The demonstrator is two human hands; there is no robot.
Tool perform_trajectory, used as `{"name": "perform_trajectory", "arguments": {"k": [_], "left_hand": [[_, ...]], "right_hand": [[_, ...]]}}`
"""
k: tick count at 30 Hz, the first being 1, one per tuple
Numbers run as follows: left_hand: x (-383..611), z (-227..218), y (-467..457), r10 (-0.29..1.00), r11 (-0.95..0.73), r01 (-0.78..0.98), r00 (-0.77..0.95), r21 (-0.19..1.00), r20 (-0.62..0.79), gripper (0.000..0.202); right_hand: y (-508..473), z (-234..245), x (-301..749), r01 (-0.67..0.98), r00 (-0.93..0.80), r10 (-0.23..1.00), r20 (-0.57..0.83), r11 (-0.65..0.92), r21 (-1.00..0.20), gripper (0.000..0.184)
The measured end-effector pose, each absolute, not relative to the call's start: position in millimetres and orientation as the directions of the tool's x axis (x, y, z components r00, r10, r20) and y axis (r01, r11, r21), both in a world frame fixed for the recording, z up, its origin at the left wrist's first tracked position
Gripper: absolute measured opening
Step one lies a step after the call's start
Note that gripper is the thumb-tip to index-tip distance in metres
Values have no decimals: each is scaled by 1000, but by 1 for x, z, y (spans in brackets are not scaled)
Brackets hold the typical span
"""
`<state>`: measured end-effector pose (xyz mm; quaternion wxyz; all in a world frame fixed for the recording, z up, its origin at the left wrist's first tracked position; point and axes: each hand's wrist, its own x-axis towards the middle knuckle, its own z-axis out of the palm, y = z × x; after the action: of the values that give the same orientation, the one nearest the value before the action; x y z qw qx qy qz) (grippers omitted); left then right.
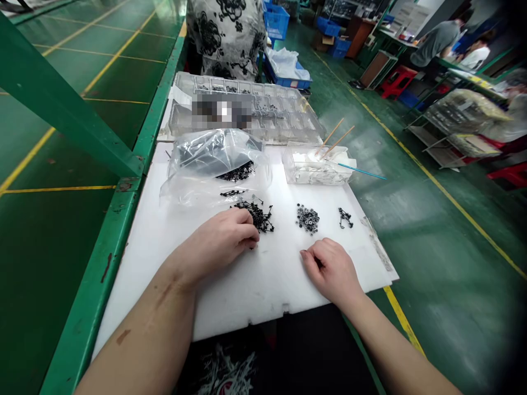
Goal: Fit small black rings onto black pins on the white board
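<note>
My left hand rests at the near edge of a pile of small black stick-like parts. Its fingers are curled and pinched together; whatever is between them is hidden. My right hand lies on the white foam board, closed, thumb against the curled fingers, and I cannot see anything in it. Just beyond that hand is a heap of small dark ring-shaped pieces. Farther right sits a small cluster of black parts. A clear plastic bag with more black parts lies behind my left hand.
A clear box holding white material and thin sticks stands at the back right. Behind the bag are compartment trays with small parts. A green metal beam rises on the left. A person in patterned clothing is beyond the trays.
</note>
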<state>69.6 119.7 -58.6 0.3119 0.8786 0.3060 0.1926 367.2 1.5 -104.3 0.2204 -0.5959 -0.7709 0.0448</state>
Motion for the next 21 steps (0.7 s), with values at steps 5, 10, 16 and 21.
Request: {"name": "perform_trajectory", "arguments": {"k": [5, 10, 16, 21], "left_hand": [[69, -52, 123, 782, -459, 302, 584, 835, 219, 12], [74, -63, 122, 924, -248, 191, 340, 950, 173, 18], [80, -67, 118, 964, -121, 19, 243, 992, 113, 24], [83, -58, 105, 944, -115, -94, 298, 989, 138, 17]], "right_hand": [[2, -104, 368, 896, -185, 943, 278, 278, -347, 37], [2, -103, 366, 882, -163, 946, 281, 267, -387, 35], [6, -96, 366, 838, -122, 950, 288, 254, -482, 13], [23, -58, 343, 703, 18, 950, 311, 209, -680, 5]]}}
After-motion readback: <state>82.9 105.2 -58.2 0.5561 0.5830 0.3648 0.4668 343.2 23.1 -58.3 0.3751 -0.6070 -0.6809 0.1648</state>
